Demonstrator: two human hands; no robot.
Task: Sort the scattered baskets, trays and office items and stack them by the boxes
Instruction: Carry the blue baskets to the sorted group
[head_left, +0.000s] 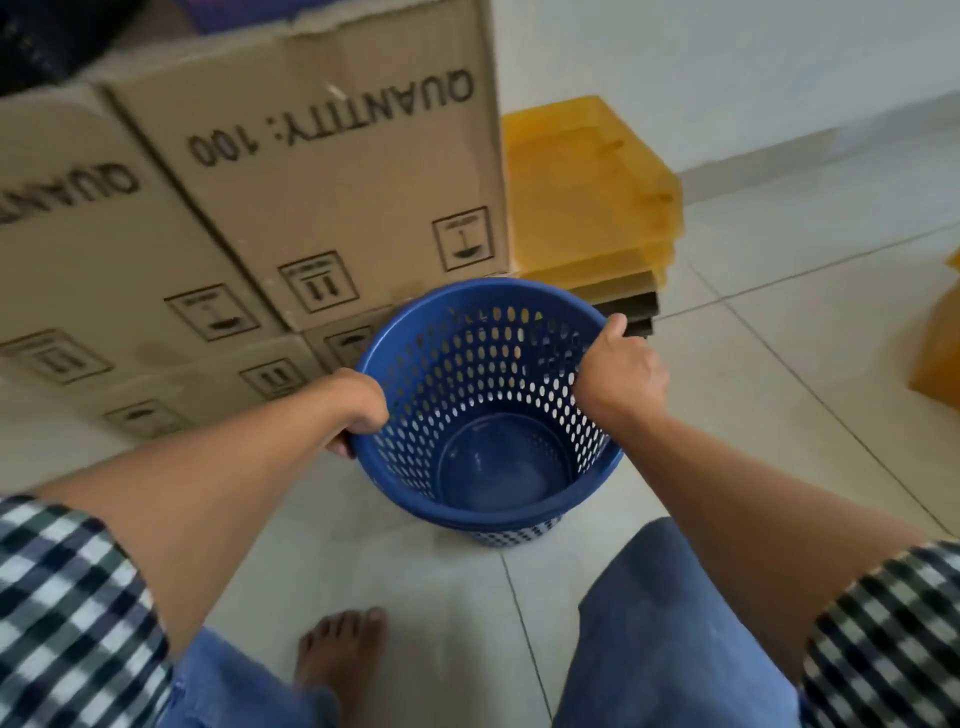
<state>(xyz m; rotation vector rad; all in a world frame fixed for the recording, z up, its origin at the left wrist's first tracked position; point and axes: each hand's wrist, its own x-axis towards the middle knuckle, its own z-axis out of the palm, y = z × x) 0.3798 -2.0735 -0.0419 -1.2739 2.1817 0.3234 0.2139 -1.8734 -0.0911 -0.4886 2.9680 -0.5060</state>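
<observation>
Blue perforated basket (488, 410) held by the cardboard boxes (322, 171)
Left hand (358, 410) and right hand (621, 371) grip opposite rim edges (yellow trays (587, 197) far right).

A single wide-angle view looked out from the person's head, tilted forward and steeply down onto the tiled floor (779, 415). It sat close above both outstretched arms. The blue basket (488, 467) lay near mid-frame, the cardboard boxes (337, 197) filled the upper left, and a bare foot (340, 649) showed near the bottom edge.
</observation>
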